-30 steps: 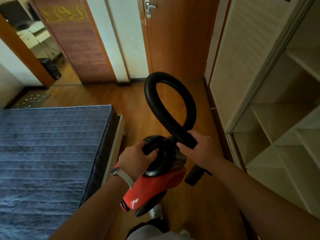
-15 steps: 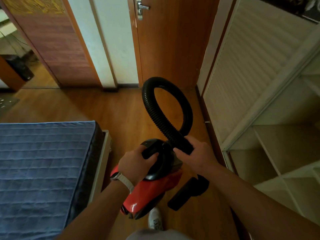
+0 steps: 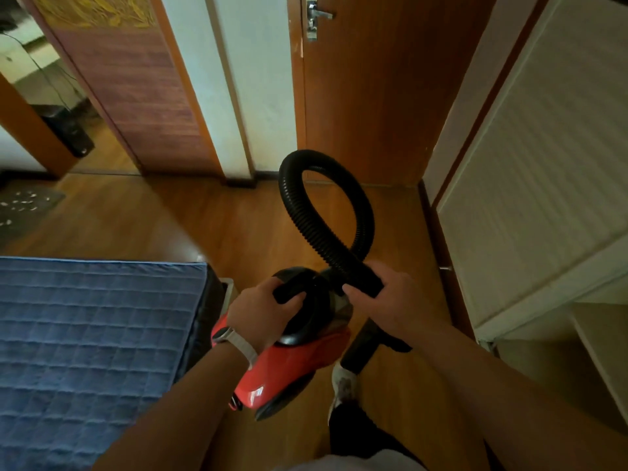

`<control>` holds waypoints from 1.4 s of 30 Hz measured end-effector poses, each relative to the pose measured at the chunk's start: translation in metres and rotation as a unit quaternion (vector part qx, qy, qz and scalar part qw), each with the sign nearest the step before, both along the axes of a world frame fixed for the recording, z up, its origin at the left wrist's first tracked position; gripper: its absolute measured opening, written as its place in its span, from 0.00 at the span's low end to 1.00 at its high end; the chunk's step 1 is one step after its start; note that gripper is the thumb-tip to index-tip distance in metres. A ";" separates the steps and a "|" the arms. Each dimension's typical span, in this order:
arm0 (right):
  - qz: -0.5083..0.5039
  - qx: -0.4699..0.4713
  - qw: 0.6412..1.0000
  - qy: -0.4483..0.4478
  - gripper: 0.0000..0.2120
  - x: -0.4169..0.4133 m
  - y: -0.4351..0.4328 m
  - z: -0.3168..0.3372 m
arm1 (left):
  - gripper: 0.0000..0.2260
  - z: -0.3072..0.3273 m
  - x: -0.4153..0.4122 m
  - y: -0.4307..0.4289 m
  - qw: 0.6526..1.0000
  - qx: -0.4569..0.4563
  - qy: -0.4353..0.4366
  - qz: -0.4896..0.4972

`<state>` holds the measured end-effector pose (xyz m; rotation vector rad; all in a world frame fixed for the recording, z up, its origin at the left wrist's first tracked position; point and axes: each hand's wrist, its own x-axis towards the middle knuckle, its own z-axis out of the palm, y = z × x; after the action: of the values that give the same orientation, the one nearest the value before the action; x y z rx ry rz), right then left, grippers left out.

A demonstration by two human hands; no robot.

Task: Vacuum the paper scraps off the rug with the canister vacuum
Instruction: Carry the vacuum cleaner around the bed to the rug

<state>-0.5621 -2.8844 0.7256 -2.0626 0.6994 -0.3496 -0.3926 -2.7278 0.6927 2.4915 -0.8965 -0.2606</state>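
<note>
I carry a red canister vacuum (image 3: 289,365) with a black top above the wooden floor. My left hand (image 3: 261,314) grips its black carry handle. My right hand (image 3: 387,300) is closed around the black ribbed hose (image 3: 306,215), which loops upward in front of me. The black nozzle (image 3: 360,348) hangs below my right hand. A grey rug (image 3: 23,209) dotted with white paper scraps (image 3: 20,200) lies far off at the left edge, beyond the bed.
A bed with a blue quilted mattress (image 3: 85,351) fills the lower left. An open pale wardrobe (image 3: 543,198) with shelves lines the right. Ahead stand a closed wooden door (image 3: 367,96) and a white wall; an open doorway (image 3: 51,96) is at the upper left. My shoe (image 3: 343,385) is on the floor.
The view has swung back to the left, bringing the rug into sight again. My hands keep the same grip on handle and hose, and the nozzle now hangs lower beside my foot.
</note>
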 end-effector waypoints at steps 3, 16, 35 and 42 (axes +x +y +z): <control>0.003 -0.004 1.000 0.002 0.06 0.047 -0.037 -0.015 | 0.18 -0.007 0.039 -0.024 1.000 0.003 0.007 0.014; 0.122 0.020 0.992 0.021 0.08 0.251 -0.192 -0.015 | 0.13 0.006 0.205 -0.144 0.991 0.019 0.055 0.121; 0.219 -0.029 0.972 0.078 0.08 0.613 -0.306 -0.031 | 0.11 -0.033 0.520 -0.240 0.966 -0.017 0.113 0.230; 0.237 -0.024 0.968 0.073 0.08 0.738 -0.326 -0.024 | 0.13 -0.027 0.631 -0.259 0.961 -0.004 0.104 0.255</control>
<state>0.1757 -3.2101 0.7012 -2.2369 0.2631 0.0600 0.2384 -2.9864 0.6657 2.5253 -0.1545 -0.3312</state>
